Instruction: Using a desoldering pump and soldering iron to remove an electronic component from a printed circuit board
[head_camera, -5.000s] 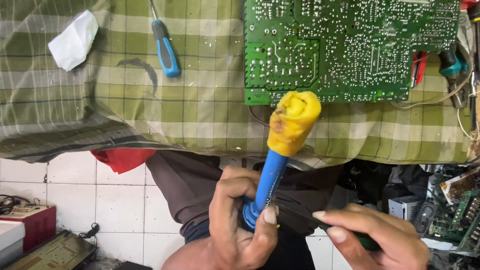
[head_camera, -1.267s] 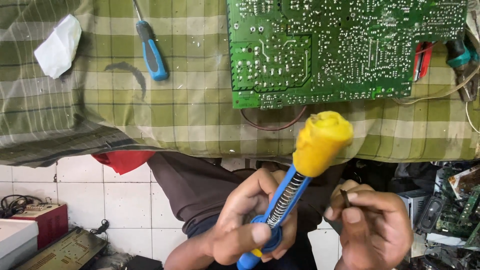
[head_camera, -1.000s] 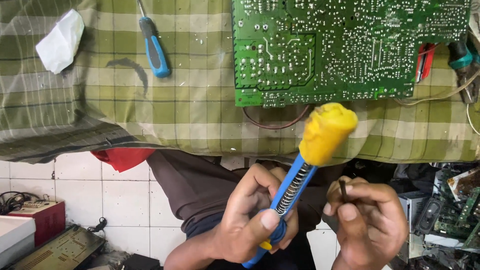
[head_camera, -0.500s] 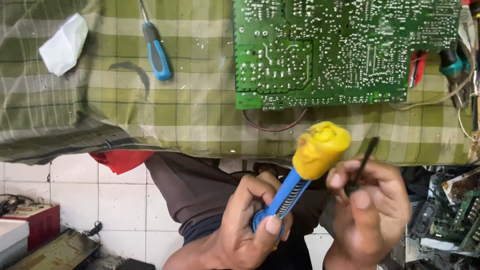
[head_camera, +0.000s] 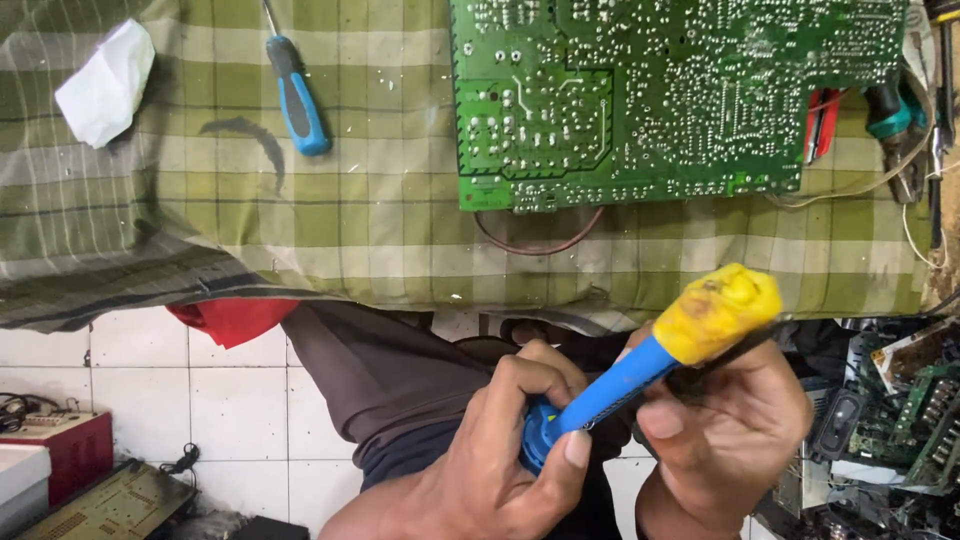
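Closing together, left hand (head_camera: 500, 470) grips the blue desoldering pump (head_camera: 640, 365); right hand (head_camera: 730, 430) now clasps its yellow end at 3 o'clock.

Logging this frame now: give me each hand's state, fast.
Left hand: closed around the lower end of the blue tool with the yellow head.
Right hand: curled against the tool's shaft; grip cannot be told.

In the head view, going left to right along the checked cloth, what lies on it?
White crumpled tissue → blue-handled screwdriver → green circuit board → red-handled tool → teal-handled tool.
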